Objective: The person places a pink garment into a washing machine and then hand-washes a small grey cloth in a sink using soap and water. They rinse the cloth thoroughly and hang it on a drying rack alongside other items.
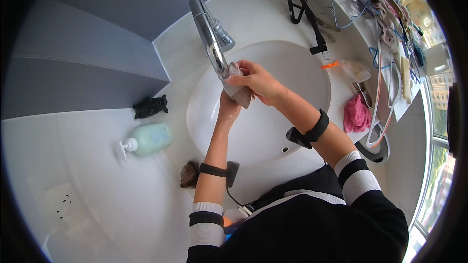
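Under the spout of a chrome faucet point(210, 38), both my hands hold a wet, light grey-beige cloth point(237, 89). My right hand point(261, 82) pinches the cloth from above and the right, thumb and fingers closed on its upper part. My left hand point(231, 106) is below it and grips its underside; most of those fingers are hidden behind the cloth. A white oval washbasin point(292, 65) lies beneath the hands. Whether water is running cannot be told.
Left of the basin lie a pale green pump bottle point(151, 139) and a black crumpled item point(150, 107). A brown bundle point(190, 174) sits near my left forearm. At right are a pink cloth point(356, 115), black hangers point(310, 18) and a clear plastic bag point(354, 70).
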Tool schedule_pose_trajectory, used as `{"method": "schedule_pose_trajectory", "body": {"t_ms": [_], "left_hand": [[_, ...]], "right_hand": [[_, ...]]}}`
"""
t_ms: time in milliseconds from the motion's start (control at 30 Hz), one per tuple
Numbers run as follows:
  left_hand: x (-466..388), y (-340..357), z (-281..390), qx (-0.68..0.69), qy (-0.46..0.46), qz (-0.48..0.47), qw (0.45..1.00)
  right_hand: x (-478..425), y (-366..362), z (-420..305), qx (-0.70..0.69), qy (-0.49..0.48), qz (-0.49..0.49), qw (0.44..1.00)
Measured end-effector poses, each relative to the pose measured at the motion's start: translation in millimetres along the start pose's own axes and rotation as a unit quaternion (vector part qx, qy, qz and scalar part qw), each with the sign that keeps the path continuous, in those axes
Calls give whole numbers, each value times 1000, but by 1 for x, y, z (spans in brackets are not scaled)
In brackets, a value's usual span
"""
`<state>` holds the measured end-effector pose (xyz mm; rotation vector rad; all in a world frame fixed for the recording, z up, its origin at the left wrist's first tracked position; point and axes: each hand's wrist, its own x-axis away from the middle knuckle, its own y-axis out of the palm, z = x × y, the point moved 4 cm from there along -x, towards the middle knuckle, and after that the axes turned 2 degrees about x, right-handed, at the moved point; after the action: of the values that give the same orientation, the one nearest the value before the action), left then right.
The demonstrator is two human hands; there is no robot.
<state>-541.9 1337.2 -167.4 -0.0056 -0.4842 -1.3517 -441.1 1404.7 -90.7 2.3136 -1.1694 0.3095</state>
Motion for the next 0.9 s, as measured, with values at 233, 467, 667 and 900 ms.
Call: {"method": "schedule_pose_trajectory", "body": {"t_ms": [233,467,667,900], "left_hand": [[5,-22,21,9,42,92,995],[15,8,30,79,54,12,995],[14,-12,38,71,30,11,997],[16,10,47,263,-14,-40,964]], "right_hand": [[-21,-64,27,119,21,132,984],[-33,-29,69,-20,134,64,989],[-36,-33,37,5,-41,168,985],[-11,24,7,325,-250,185,893]]}}
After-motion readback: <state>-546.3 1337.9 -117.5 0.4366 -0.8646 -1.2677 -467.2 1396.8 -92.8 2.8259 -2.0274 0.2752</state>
